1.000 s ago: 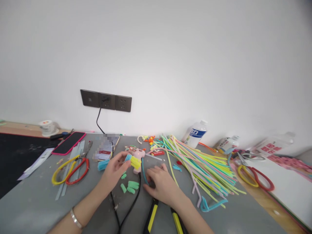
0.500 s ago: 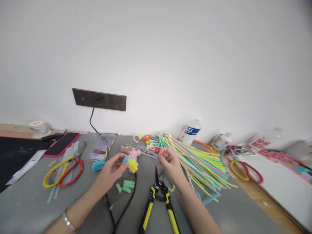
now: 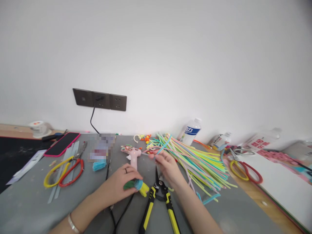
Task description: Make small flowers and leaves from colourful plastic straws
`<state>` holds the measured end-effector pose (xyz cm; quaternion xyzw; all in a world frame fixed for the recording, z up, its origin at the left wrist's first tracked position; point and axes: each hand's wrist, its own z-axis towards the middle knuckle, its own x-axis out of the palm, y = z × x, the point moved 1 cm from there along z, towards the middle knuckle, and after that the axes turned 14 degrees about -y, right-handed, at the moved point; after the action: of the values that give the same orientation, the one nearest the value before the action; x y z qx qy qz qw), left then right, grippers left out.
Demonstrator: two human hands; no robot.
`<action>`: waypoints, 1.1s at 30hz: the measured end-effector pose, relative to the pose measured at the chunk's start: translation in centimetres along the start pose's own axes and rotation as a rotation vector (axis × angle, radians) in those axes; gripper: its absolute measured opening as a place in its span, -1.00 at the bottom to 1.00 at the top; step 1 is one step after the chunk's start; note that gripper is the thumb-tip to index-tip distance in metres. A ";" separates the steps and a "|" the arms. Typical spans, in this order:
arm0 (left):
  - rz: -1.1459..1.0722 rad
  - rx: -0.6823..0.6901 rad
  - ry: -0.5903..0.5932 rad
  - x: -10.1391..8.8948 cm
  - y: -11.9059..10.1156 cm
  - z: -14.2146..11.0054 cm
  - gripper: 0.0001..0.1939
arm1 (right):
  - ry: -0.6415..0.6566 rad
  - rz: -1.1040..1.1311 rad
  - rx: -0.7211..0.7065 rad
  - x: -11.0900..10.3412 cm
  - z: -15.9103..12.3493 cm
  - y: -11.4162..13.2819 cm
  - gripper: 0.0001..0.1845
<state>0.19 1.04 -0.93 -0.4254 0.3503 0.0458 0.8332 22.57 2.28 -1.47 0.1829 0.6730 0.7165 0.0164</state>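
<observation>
Yellow-tipped bundle (image 3: 138, 185), one; hands (image 3: 122, 183) (image 3: 170, 168), two

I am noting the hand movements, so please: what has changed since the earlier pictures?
The left hand has come down nearer the wearer, holding the yellow and blue bundle, with a green part now showing beside it. The right hand has moved forward; the blue pipe cleaner it holds now slants upward. The loose green pieces are no longer in sight. The pink glue gun, pliers and smartphone stayed put.

Left fingers (image 3: 130, 176) are curled, right fingers (image 3: 161, 160) pinched together.
</observation>
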 end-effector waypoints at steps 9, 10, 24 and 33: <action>0.100 -0.008 -0.074 0.3 0.3 -0.2 -0.72 | 0.335 -0.147 -0.044 2.9 -2.8 -0.3 -0.69; 0.088 -0.014 -0.091 0.2 0.3 -0.1 -0.75 | 0.323 -0.153 -0.063 2.9 -2.8 -0.3 -0.69; 0.030 -0.079 -0.138 -0.2 0.0 -0.1 -0.82 | 0.244 -0.863 -0.421 -0.5 -0.3 -0.2 -0.58; 0.041 -0.060 -0.035 -0.3 -0.6 -0.1 -0.72 | 0.163 -0.609 -0.316 -0.3 -0.2 0.1 -0.40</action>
<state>0.09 0.67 -0.38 -0.4422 0.3428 0.0806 0.8249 22.83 2.03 -1.45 -0.0886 0.5765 0.7864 0.2036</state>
